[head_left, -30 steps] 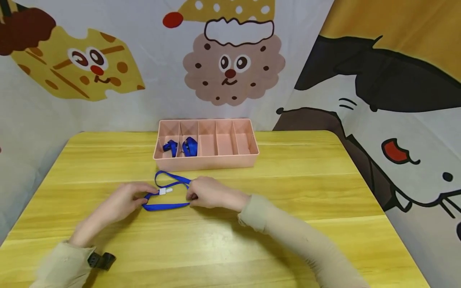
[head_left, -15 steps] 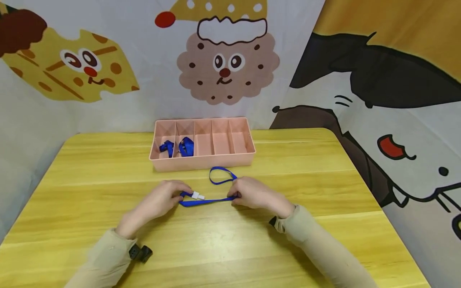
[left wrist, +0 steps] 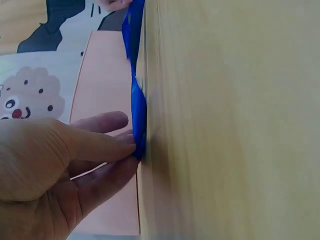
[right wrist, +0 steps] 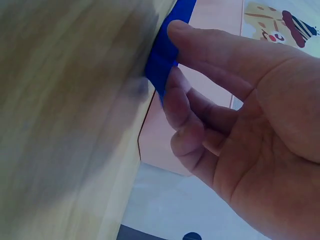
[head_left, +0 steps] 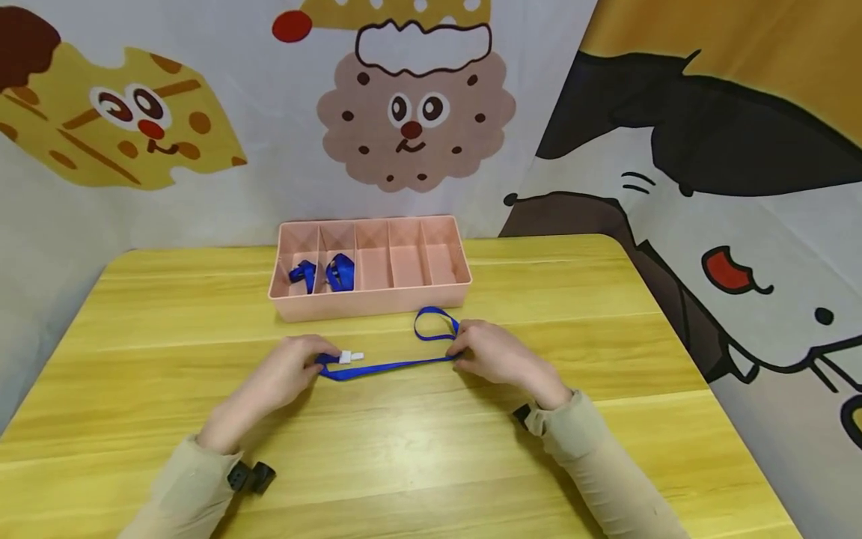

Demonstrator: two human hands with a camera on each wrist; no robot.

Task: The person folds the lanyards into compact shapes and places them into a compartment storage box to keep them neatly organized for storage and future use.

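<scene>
Lanyard: long blue fabric lanyard (head_left: 397, 364) with white plastic clip lies stretched on yellow wooden table (head_left: 606, 314), before pink plastic divided tray (head_left: 370, 303).
Left hand (head_left: 286, 370): pinches the clip end.
Right hand (head_left: 494, 352): pinches by the loop.
Advice: keep the strap taut and flat between both pinches.

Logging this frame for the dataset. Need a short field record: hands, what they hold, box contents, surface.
left hand: pinches one end of the blue strap, beside its white clip
right hand: pinches the strap's other end, next to a loose loop
strap state: stretched between both hands, low over the table
box: pink divided tray, five compartments, behind the hands
box contents: folded blue straps in the two leftmost compartments, nothing seen in the other three
backdrop: cartoon-print cloth
</scene>
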